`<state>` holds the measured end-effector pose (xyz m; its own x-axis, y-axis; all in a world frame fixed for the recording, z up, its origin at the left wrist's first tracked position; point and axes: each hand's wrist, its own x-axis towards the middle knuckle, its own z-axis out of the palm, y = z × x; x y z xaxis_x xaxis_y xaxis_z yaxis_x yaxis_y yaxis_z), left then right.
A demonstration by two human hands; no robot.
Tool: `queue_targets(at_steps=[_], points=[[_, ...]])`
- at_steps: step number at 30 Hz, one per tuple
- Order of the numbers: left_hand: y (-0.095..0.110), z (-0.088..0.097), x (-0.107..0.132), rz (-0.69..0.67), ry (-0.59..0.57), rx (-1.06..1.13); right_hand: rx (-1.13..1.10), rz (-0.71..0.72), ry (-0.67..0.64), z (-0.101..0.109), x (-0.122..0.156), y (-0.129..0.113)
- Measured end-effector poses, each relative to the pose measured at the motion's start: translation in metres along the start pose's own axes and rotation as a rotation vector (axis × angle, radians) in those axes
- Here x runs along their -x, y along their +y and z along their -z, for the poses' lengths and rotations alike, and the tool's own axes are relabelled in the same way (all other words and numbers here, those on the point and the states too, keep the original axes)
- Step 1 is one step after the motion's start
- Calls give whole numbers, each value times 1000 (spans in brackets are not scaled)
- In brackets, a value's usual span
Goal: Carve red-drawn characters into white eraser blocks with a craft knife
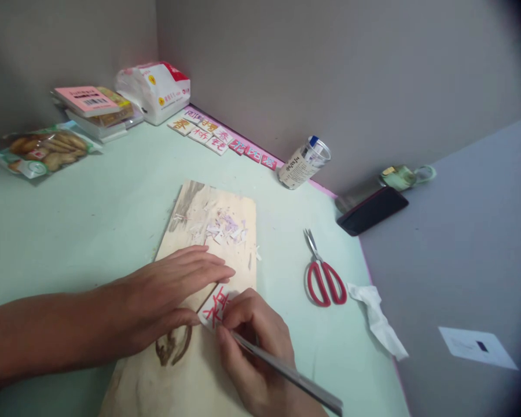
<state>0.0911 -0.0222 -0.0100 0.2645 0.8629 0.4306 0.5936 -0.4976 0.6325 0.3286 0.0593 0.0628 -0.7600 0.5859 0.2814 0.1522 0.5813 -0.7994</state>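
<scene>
A small white card point(216, 307) with a red written character lies on a wooden board point(243, 215). My left hand point(173, 289) is open and rests over the board, fingers stretched out flat. Its index finger and thumb lie along the card's edges, steadying it from the left. My right hand point(260, 353) is closed around a slim grey craft knife point(290, 373), held like a pen. The knife's tip is hidden behind the fingers at the card's lower right edge. Purple and white shavings point(228, 227) are scattered on the board's far part, and a brown mark point(173, 346) shows near my left thumb.
Red-handled scissors point(323, 278) and a crumpled tissue point(380, 321) lie to the right. Along the wall are character cards point(212, 136), a clear jar point(304, 163) and a leaning phone point(373, 211). Tissue pack point(160, 92), books point(95, 107) and a snack bag point(43, 150) stand far left.
</scene>
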Motion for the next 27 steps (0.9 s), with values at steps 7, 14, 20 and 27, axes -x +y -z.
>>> queue_targets(at_steps=[7,14,20,27], points=[[-1,-2,1,-6,2,6,44,67,-5,-3,1,4],[2,1,-3,0,-2,29,77,118,-23,-1,-2,4],[5,5,-9,-1,11,43,78,103,-28,-2,1,7],[6,4,-9,-6,11,43,92,85,-32,1,-2,1]])
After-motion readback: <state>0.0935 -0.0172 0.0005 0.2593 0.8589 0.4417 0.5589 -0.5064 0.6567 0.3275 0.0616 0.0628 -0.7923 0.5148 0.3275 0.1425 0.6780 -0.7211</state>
